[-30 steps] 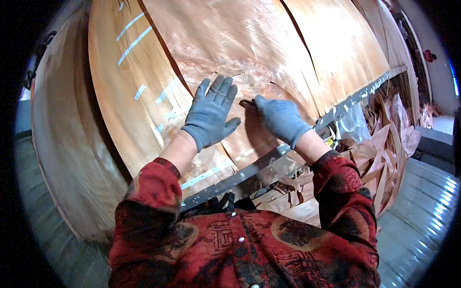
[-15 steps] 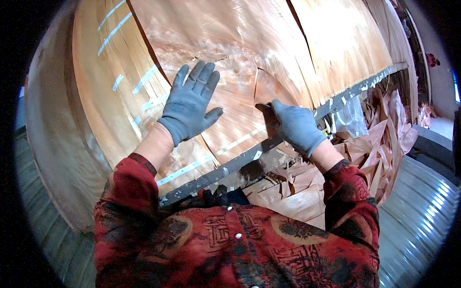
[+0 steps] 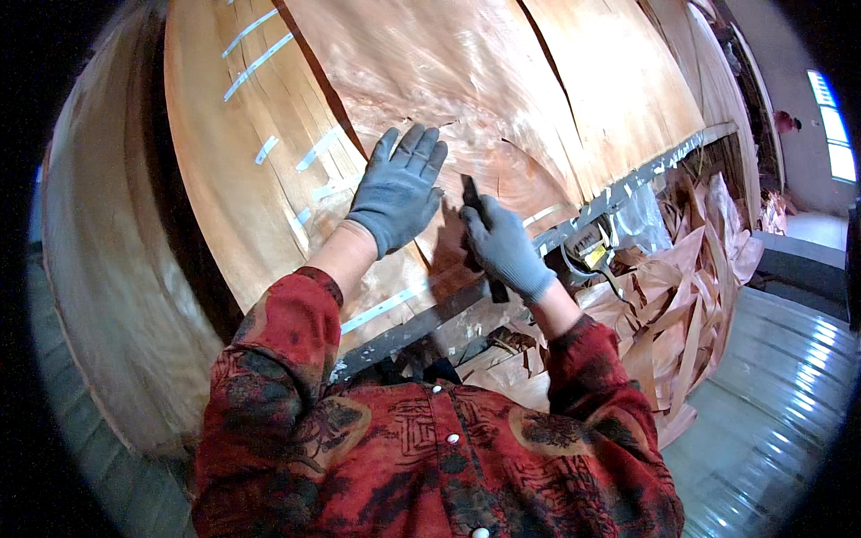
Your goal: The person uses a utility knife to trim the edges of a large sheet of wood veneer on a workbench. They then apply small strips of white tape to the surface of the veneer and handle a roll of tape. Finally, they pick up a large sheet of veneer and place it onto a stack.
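My left hand [image 3: 397, 188] in a grey glove lies spread on a pinkish, wrinkled wood veneer sheet [image 3: 421, 63]. My right hand [image 3: 504, 244], also gloved, is closed on a long dark blade-like tool [image 3: 468, 187], held at a steep slant just right of my left hand, over the sheet's lower part. To the left is a lighter veneer panel [image 3: 206, 152] with strips of pale tape [image 3: 257, 66]. A curved slit runs in the pinkish sheet above my right hand. A scuffed dark ledge [image 3: 614, 202] borders the sheets' lower edge.
Crumpled veneer offcuts [image 3: 686, 305] and clear plastic [image 3: 641, 215] lie below the ledge at right. A larger veneer stack [image 3: 117, 233] stands at far left. A ridged grey surface [image 3: 776, 377] fills the lower right. A window [image 3: 831, 125] shows at the upper right.
My right hand has drawn down and left, turning the tool from nearly level to steep, so more of it shows. My left hand remains spread on the sheet; the view has shifted.
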`<state>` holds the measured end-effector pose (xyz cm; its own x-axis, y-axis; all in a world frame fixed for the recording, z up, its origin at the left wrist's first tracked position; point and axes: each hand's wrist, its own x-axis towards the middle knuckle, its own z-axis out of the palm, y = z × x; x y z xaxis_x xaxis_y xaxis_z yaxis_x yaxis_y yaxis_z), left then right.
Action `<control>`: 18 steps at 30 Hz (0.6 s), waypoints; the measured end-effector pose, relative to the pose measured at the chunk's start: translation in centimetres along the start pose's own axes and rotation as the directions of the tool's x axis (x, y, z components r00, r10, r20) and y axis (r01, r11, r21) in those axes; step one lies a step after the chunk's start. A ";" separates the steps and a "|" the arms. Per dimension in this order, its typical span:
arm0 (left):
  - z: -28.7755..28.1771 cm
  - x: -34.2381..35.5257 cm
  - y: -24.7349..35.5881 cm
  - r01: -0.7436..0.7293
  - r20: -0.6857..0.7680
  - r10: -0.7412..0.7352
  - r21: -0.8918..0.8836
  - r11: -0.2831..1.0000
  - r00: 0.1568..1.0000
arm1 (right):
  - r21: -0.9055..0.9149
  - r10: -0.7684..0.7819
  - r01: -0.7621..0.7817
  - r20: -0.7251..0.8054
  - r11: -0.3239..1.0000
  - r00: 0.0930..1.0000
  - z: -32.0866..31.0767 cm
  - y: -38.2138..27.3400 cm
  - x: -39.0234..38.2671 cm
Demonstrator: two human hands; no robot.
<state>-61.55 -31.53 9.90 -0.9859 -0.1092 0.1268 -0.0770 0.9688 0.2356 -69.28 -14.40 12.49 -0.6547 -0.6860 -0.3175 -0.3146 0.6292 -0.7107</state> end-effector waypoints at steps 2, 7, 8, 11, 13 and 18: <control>0.3 -0.1 -0.1 0.003 -0.040 -0.003 -0.012 1.000 0.999 | -0.136 -0.037 0.024 -0.091 0.990 0.995 1.7 -0.7 1.4; 0.9 -0.1 -0.3 0.011 -0.095 -0.012 -0.016 1.000 0.995 | -0.227 0.085 -0.126 -0.182 0.966 0.980 3.2 -1.8 2.5; 1.0 0.0 -0.3 0.020 -0.082 -0.021 -0.017 1.000 0.996 | -0.242 0.114 -0.160 -0.196 0.957 0.974 3.4 -2.2 2.5; 1.3 0.1 -0.3 0.024 -0.118 -0.025 -0.010 1.000 0.993 | -0.296 0.126 -0.193 -0.231 0.935 0.965 3.5 -3.4 2.7; 1.4 0.1 -0.4 0.018 -0.138 -0.017 0.007 1.000 0.990 | -0.330 0.143 -0.201 -0.191 0.922 0.971 3.5 -4.0 2.9; 1.6 0.1 -0.3 0.024 -0.125 -0.022 0.020 1.000 0.992 | -0.367 0.141 -0.193 -0.163 0.910 0.976 3.6 -3.8 2.4</control>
<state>-61.88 -31.52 8.26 -0.9576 -0.1573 0.2414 -0.1039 0.9700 0.2197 -67.23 -19.74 12.18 -0.7960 -0.5211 -0.3080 -0.4119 0.8391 -0.3553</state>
